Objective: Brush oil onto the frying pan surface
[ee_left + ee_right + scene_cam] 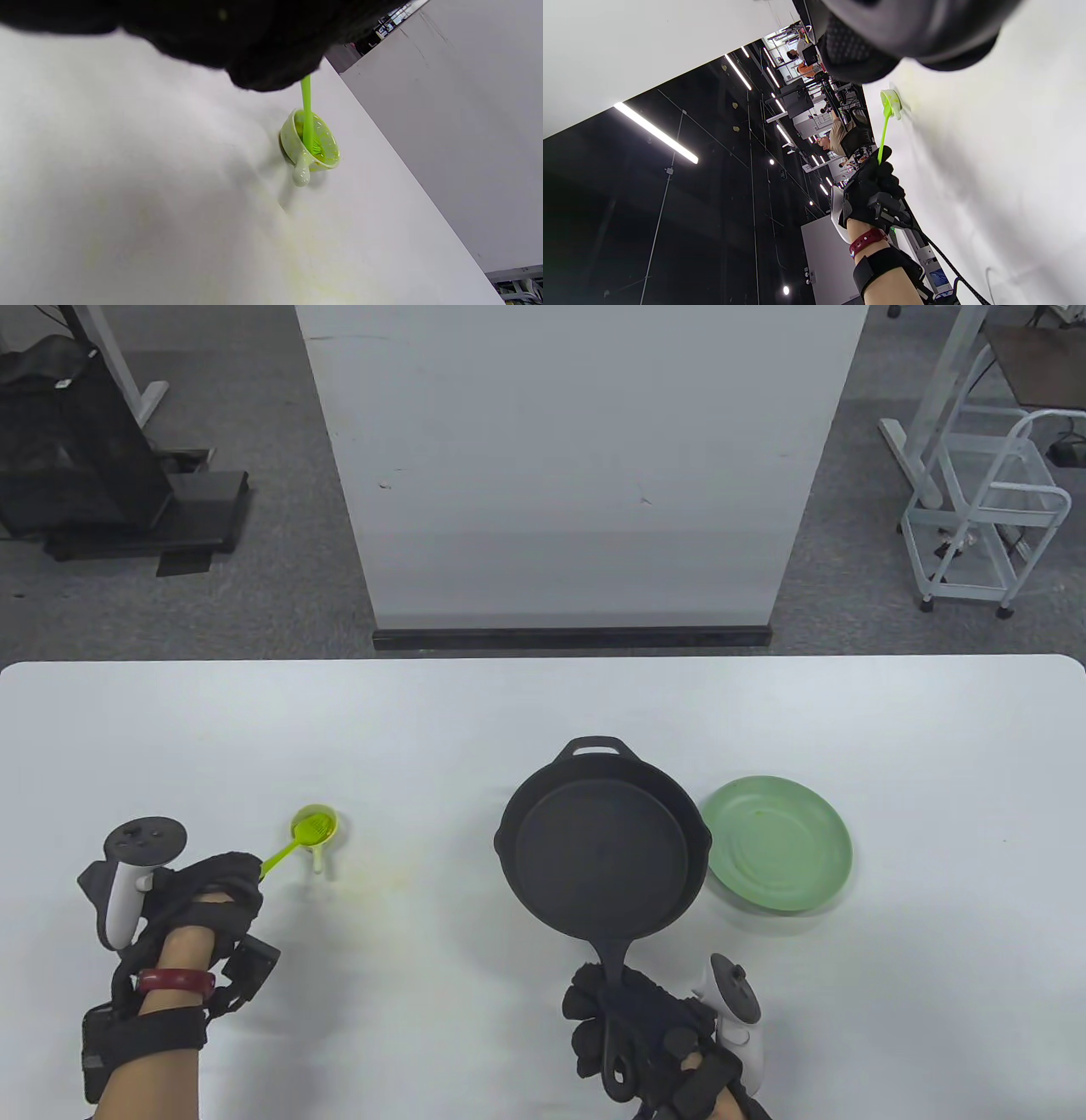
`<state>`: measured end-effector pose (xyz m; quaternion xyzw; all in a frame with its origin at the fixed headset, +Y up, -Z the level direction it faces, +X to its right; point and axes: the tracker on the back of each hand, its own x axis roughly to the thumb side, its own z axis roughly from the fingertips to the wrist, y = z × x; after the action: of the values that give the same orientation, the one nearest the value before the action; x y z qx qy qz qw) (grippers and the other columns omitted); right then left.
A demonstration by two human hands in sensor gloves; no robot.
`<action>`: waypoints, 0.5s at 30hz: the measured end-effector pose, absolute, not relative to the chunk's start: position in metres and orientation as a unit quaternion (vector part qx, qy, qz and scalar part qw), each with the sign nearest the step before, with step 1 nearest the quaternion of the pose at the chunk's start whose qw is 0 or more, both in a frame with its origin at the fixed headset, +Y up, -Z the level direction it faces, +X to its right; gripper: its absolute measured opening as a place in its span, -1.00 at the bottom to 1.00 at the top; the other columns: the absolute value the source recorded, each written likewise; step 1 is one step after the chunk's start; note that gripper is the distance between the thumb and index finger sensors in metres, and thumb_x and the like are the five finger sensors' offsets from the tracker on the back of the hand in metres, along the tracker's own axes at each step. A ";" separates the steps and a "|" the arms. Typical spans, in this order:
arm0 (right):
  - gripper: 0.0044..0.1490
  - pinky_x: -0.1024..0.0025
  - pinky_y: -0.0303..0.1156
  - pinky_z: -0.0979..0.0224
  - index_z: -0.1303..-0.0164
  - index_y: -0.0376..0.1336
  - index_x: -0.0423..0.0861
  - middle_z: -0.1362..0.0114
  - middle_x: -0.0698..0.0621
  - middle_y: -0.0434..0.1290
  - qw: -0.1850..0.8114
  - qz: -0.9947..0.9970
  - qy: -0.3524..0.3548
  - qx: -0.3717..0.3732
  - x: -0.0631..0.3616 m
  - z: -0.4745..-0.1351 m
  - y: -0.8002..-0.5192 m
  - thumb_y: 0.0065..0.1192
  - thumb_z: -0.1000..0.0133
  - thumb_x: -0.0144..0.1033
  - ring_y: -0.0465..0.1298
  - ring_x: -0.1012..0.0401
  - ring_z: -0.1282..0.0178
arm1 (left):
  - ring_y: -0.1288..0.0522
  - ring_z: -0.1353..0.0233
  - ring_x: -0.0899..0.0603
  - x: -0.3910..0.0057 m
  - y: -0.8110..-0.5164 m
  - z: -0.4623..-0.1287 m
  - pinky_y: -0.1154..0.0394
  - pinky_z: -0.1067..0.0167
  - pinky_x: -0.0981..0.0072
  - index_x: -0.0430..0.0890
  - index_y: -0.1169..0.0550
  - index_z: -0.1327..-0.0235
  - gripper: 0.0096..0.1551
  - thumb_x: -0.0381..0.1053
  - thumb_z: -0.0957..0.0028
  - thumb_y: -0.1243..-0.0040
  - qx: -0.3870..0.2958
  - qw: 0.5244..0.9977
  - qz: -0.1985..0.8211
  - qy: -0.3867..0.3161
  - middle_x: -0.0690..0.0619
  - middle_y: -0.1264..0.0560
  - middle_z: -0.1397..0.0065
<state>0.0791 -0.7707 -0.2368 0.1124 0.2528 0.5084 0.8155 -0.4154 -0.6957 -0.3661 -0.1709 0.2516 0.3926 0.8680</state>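
Matt cast-iron pan point(604, 857); glossy plastic brush point(293, 843).

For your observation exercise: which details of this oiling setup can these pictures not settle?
- Left wrist view: the glove hides the left hand and its grip on the brush.
- Right wrist view: the pan is hidden behind the glove.
- Oil level in the small cup: too small.

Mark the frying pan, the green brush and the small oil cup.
frying pan point(602, 861), table view, bare cooking surface.
green brush point(306, 112), left wrist view, handle above the cup.
small oil cup point(289, 142), left wrist view, outer wall.
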 end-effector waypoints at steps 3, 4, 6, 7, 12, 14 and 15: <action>-0.27 0.22 0.54 0.00 -0.32 -0.04 -0.36 -0.32 -0.34 0.17 0.816 0.508 0.253 0.112 0.079 -0.237 -0.771 -0.03 -0.11 -0.18 0.53 0.15 0.04 | -0.60 0.48 -0.02 -0.417 -0.698 -0.365 -0.61 0.45 0.19 -0.15 -0.50 -0.24 -0.43 0.08 -0.04 -0.03 -0.156 0.870 0.387 0.261 0.10 -0.66 0.28; -0.27 0.22 0.54 0.00 -0.32 -0.04 -0.36 -0.32 -0.35 0.17 0.816 0.508 0.252 0.112 0.079 -0.237 -0.771 -0.03 -0.11 -0.18 0.53 0.15 0.04 | -0.60 0.48 -0.02 -0.417 -0.698 -0.364 -0.61 0.45 0.19 -0.15 -0.50 -0.24 -0.43 0.08 -0.04 -0.04 -0.157 0.873 0.383 0.259 0.11 -0.66 0.28; -0.27 0.22 0.54 0.00 -0.32 -0.04 -0.36 -0.32 -0.34 0.17 0.816 0.508 0.252 0.113 0.079 -0.237 -0.770 -0.03 -0.11 -0.18 0.53 0.15 0.04 | -0.60 0.46 -0.03 -0.416 -0.696 -0.362 -0.60 0.43 0.18 -0.14 -0.51 -0.25 -0.44 0.08 -0.04 -0.05 -0.147 0.876 0.383 0.255 0.10 -0.65 0.26; -0.27 0.22 0.54 0.00 -0.32 -0.04 -0.36 -0.32 -0.34 0.17 0.816 0.508 0.251 0.113 0.079 -0.237 -0.770 -0.03 -0.11 -0.18 0.53 0.15 0.04 | -0.59 0.44 -0.05 -0.414 -0.693 -0.361 -0.60 0.41 0.16 -0.14 -0.51 -0.25 -0.44 0.08 -0.04 -0.07 -0.140 0.882 0.373 0.250 0.09 -0.65 0.25; -0.27 0.22 0.54 0.00 -0.32 -0.04 -0.35 -0.32 -0.34 0.17 0.817 0.508 0.247 0.114 0.079 -0.236 -0.770 -0.02 -0.12 -0.17 0.54 0.16 0.04 | -0.57 0.26 -0.11 -0.405 -0.676 -0.354 -0.56 0.23 0.08 0.06 -0.53 -0.31 -0.46 0.06 -0.02 -0.16 -0.079 0.938 0.245 0.233 0.03 -0.58 0.07; -0.27 0.22 0.54 0.00 -0.32 -0.04 -0.36 -0.32 -0.34 0.17 0.817 0.509 0.248 0.113 0.079 -0.236 -0.770 -0.02 -0.12 -0.17 0.54 0.15 0.04 | -0.54 0.18 -0.15 -0.401 -0.672 -0.351 -0.53 0.15 0.03 0.10 -0.51 -0.34 -0.45 0.04 -0.02 -0.18 -0.066 0.946 0.223 0.225 -0.01 -0.53 -0.03; -0.27 0.22 0.54 0.00 -0.32 -0.04 -0.36 -0.32 -0.34 0.17 0.816 0.509 0.248 0.112 0.079 -0.236 -0.770 -0.02 -0.12 -0.17 0.54 0.15 0.04 | -0.54 0.16 -0.15 -0.399 -0.670 -0.350 -0.53 0.14 0.03 0.11 -0.51 -0.34 -0.45 0.04 -0.02 -0.18 -0.063 0.952 0.209 0.216 -0.01 -0.52 -0.04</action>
<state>0.0789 -0.7701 -0.2361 0.1122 0.2485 0.5089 0.8165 -0.3987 -0.6703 -0.3497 -0.0625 0.2162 0.2092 0.9516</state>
